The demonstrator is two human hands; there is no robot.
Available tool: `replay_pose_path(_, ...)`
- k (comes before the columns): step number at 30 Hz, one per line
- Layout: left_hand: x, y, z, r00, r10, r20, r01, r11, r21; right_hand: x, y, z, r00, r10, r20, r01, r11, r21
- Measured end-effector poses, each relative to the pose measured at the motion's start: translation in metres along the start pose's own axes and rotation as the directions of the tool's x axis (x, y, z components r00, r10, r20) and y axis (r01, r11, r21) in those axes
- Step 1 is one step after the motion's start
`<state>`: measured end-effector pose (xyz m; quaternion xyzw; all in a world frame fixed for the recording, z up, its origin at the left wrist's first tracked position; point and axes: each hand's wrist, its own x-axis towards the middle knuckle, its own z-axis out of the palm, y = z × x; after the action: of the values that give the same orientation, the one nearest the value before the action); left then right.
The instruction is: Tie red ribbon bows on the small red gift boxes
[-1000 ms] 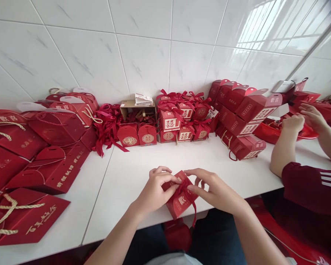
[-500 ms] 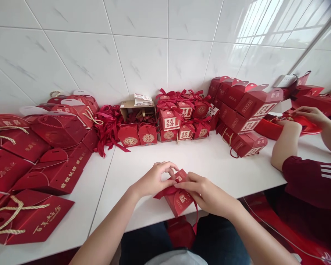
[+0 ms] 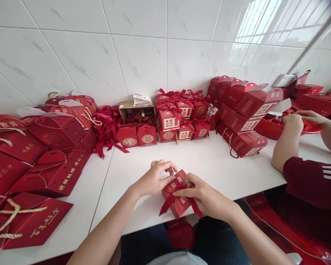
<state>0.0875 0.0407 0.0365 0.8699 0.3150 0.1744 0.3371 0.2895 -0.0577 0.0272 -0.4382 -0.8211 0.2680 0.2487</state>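
A small red gift box (image 3: 177, 200) with gold characters sits at the near edge of the white table (image 3: 209, 165). A red ribbon (image 3: 168, 202) crosses its top and hangs down its front. My left hand (image 3: 154, 178) pinches the ribbon at the box's top left. My right hand (image 3: 202, 195) is closed on the ribbon at the right side of the box. Both sets of fingers meet over the lid.
Finished small red boxes with bows (image 3: 179, 119) line the tiled wall. Larger red boxes (image 3: 245, 110) are stacked at the right, flat red handled boxes (image 3: 38, 154) are piled at the left. Loose ribbons (image 3: 107, 125) lie beside a cardboard box (image 3: 136, 108). Another person's arm (image 3: 289, 143) works at the right.
The ribbon now lies across the box's top with its ends hanging down the front. My hands have stayed together over the lid. The other person's hands shifted slightly.
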Motion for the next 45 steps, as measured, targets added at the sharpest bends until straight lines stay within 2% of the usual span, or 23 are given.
replay_pose_path(6, 0.001, 0.005, -0.006, 0.99, 0.075, 0.117, -0.086, 0.992, 0.097, -0.005, 0.006, 0.003, 1.0, 0.009, -0.001, -0.009, 0.999, 0.032)
replay_pose_path(13, 0.003, 0.018, -0.013, 0.947, 0.131, 0.293, -0.184, 0.97, 0.16, -0.007, 0.016, 0.005, 0.999, -0.029, -0.032, 0.031, 0.996, 0.083)
replay_pose_path(21, 0.005, 0.023, -0.014, 0.909, 0.192, 0.371, -0.278, 0.941, 0.194, -0.006, 0.012, 0.002, 0.999, -0.006, -0.035, 0.01, 0.992, 0.122)
replay_pose_path(27, 0.005, 0.023, -0.015, 0.909, 0.226, 0.35, -0.315, 0.923, 0.219, -0.006, 0.015, 0.004, 0.999, -0.017, -0.05, 0.024, 0.99, 0.137)
replay_pose_path(34, 0.008, 0.018, -0.015, 0.912, 0.203, 0.357, -0.264, 0.956, 0.131, -0.007, 0.015, 0.004, 0.999, -0.005, -0.034, 0.011, 0.987, 0.158)
replay_pose_path(38, 0.008, 0.015, -0.012, 0.921, 0.224, 0.32, -0.274, 0.954, 0.119, -0.007, 0.015, 0.004, 0.999, -0.023, -0.05, 0.029, 0.992, 0.124)
replay_pose_path(42, 0.01, 0.012, -0.013, 0.907, 0.263, 0.33, -0.297, 0.953, 0.056, -0.006, 0.014, 0.002, 0.999, -0.029, -0.035, 0.033, 0.992, 0.121)
replay_pose_path(45, 0.013, 0.012, -0.017, 0.918, 0.265, 0.296, -0.306, 0.946, 0.105, -0.005, 0.014, 0.001, 0.999, -0.047, -0.019, 0.049, 0.991, 0.122)
